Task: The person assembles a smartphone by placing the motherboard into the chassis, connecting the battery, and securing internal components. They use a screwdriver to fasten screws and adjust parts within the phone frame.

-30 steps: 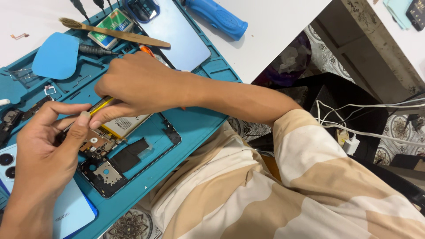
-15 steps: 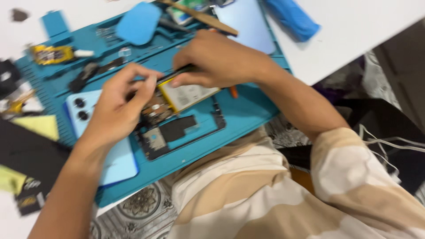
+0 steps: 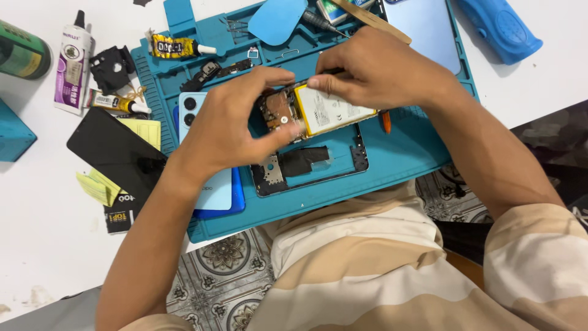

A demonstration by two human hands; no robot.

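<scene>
On the teal work mat (image 3: 404, 156) in front of me sits the opened phone (image 3: 309, 153), back off, guts showing. My left hand (image 3: 229, 125) is curled over its left half, thumb and fingers pinching down around the circuit board (image 3: 278, 110) near the top to keep the thing steady. My right hand (image 3: 373, 70) comes in from the other side, fingers closed on a thin dark tool (image 3: 306, 78) whose tip sits right at the top edge of the white battery (image 3: 334, 110). Can't tell exactly what kind of tool it is, my fingers cover most of it.

Just left of the phone, partly under my wrist, lies a pale blue back cover (image 3: 211, 184) with its camera holes up top. Further left, off the mat on the white table (image 3: 43, 233), there's a black screen panel (image 3: 113, 153), some yellow notes (image 3: 101, 187) and a few glue tubes (image 3: 73, 61). At the far edge of the mat I've got a blue pick (image 3: 275, 21), a wooden stick (image 3: 373, 21) and another light blue cover (image 3: 425, 30). Chunky blue tool (image 3: 499, 27) is off to the right.
</scene>
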